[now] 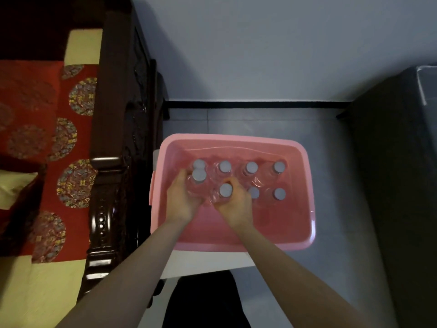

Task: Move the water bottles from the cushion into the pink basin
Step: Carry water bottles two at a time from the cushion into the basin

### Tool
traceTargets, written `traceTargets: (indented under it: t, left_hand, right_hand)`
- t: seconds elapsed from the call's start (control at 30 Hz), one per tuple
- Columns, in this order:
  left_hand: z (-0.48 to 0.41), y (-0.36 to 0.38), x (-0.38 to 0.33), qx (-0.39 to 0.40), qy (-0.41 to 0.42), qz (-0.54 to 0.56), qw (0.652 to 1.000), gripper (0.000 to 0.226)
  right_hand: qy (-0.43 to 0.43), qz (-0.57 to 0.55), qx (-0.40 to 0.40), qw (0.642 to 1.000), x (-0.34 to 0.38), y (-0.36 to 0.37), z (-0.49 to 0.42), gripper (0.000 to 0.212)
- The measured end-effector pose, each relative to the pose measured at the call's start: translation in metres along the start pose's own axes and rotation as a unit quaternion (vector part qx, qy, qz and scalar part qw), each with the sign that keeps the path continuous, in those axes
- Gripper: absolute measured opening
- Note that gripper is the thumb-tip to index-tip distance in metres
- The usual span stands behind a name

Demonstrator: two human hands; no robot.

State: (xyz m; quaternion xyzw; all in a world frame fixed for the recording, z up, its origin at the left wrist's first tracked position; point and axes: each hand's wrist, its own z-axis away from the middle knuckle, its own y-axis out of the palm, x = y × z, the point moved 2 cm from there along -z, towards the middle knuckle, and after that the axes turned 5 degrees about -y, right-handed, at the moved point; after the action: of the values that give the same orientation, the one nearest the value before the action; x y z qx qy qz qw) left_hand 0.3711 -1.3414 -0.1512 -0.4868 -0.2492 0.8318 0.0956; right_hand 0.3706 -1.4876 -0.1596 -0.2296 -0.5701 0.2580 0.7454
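Two bare arms fill the lower part of the frame, each with a bare hand: left hand [182,200], right hand [236,205]. Black clothes [205,301] show at the bottom middle

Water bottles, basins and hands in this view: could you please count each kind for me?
Water bottles: 8
Pink basin: 1
Hands: 2, left hand and right hand
Total: 11

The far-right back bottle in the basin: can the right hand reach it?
Probably not yet: the right hand grips another bottle. Once it lets go, the way looks free; the far-right back bottle stands uncovered in the pink basin.
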Motion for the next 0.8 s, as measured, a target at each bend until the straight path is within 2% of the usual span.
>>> traceTargets:
  t: [0.13,0.37,0.6,0.8]
  left_hand:
    - [-0.005,0.009,0.019,-0.014,0.005,-0.032,0.999,0.046]
    - [-0.016,0.021,0.034,0.01,-0.004,-0.045,0.999,0.049]
    - [-0.019,0.028,0.039,0.053,-0.026,-0.041,0.997,0.06]
    - [-0.017,0.022,0.036,0.078,-0.042,-0.07,0.994,0.052]
  right_hand:
    - [0.044,-0.035,-0.019,0.998,-0.013,0.01,-0.003,0.033]
    - [0.037,-0.053,-0.019,0.998,-0.021,0.02,-0.004,0.034]
    - [0.017,-0.041,-0.009,0.999,-0.024,0.021,-0.009,0.029]
    - [0.009,0.005,0.022,1.0,-0.019,0.012,-0.009,0.028]
